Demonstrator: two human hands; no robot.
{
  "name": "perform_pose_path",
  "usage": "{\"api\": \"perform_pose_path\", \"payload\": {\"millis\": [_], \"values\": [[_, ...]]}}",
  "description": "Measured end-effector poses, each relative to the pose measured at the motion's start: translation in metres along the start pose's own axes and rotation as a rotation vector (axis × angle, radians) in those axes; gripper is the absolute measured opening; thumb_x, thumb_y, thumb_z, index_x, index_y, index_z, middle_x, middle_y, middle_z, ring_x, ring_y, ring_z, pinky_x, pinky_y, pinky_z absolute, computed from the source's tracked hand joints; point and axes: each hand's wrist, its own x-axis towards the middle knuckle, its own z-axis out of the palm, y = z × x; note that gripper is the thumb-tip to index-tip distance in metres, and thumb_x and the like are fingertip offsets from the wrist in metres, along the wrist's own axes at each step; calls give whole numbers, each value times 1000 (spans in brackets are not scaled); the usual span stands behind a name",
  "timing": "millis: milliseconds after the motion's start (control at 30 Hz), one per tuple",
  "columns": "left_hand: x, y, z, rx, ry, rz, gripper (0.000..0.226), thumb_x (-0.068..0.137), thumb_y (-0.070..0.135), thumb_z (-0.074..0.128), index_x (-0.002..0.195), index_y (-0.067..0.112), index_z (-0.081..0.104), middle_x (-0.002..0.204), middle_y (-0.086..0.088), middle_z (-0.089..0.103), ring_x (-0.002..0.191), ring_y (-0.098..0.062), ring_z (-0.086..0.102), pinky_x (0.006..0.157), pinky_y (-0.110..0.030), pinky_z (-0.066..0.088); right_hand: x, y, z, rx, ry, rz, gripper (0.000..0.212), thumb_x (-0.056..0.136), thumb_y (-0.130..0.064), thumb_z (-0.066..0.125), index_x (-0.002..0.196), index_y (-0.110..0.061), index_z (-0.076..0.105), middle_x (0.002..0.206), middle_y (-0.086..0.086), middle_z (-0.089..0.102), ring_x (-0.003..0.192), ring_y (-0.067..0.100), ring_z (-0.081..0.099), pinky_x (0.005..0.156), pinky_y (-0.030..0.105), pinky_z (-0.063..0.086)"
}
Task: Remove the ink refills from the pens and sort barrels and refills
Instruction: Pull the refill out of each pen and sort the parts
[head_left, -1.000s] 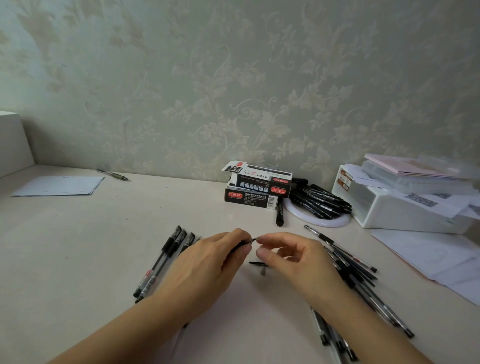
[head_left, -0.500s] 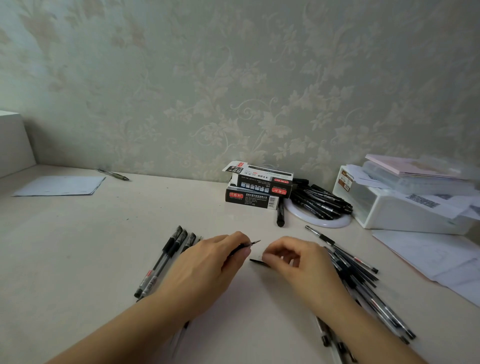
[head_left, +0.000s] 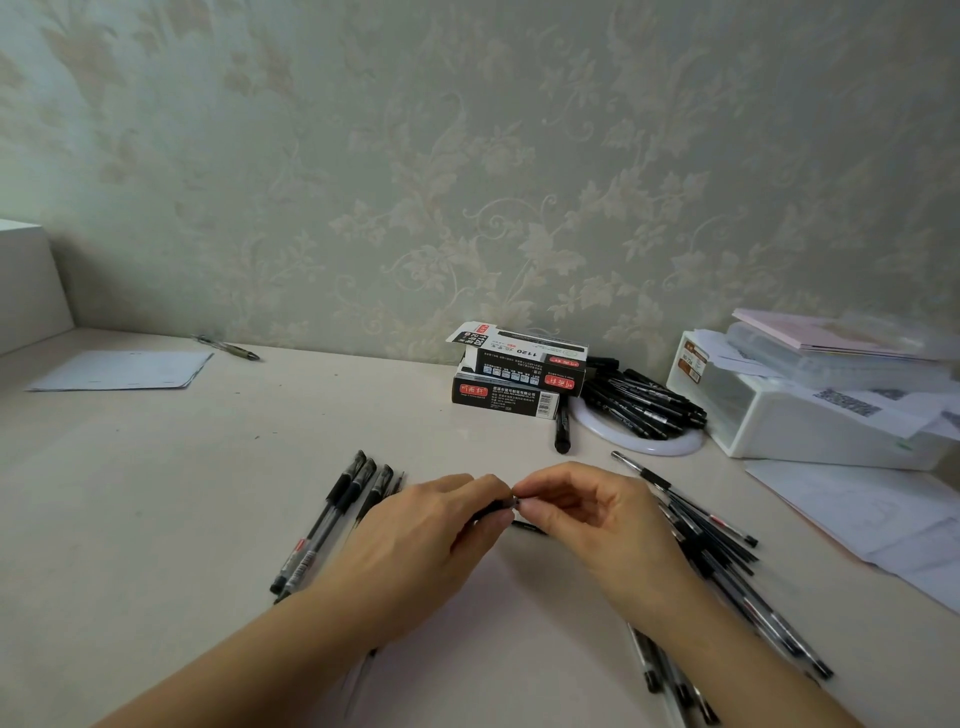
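Both hands meet over the pale bench (head_left: 156, 493): the left hand (head_left: 426, 540) grips a slim black pen (head_left: 493, 510), the right hand (head_left: 587, 519) pinches its tip. Clear-barrelled black pens (head_left: 332, 519) lie just left of the left hand.

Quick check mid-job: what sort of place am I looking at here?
Probably a home desk or small workroom: floral wallpaper behind a pale table, pen boxes against the wall, and loose papers by a white storage bin.
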Motion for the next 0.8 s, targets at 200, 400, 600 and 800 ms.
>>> {"api": "perform_pose_path", "payload": {"millis": [200, 400, 600, 800], "values": [[2, 6, -6, -13, 45, 11, 17, 96, 37, 36, 97, 31, 52, 80, 14, 53, 74, -8, 49, 65, -29, 43, -1, 1, -1, -49, 4, 28, 19, 81, -8, 77, 86, -26, 76, 85, -2, 77, 82, 11, 73, 81, 24, 57], [3, 6, -6, 51, 31, 72, 16, 98, 33, 44, 101, 26, 59, 89, 14, 52, 79, -9, 50, 71, -27, 42, -3, 3, -1, -277, 11, 42, 21, 89, -47, 62, 76, -32, 71, 68, -8, 72, 67, 12, 66, 76, 42, 55], [3, 5, -5, 37, 50, 25, 13, 97, 38, 45, 102, 32, 56, 92, 15, 49, 67, -6, 45, 58, -24, 40, -2, 4, -3, -278, 21, 21, 24, 86, -51, 62, 82, -29, 71, 80, -12, 73, 77, 8, 66, 70, 24, 52], [1, 5, -5, 29, 45, 30, 12, 97, 40, 44, 103, 34, 52, 93, 16, 45, 63, -9, 45, 55, -30, 44, -3, 4, -3, -294, -9, 28, 20, 92, -41, 62, 76, -29, 67, 71, -8, 70, 71, 16, 65, 71, 34, 52]]}}
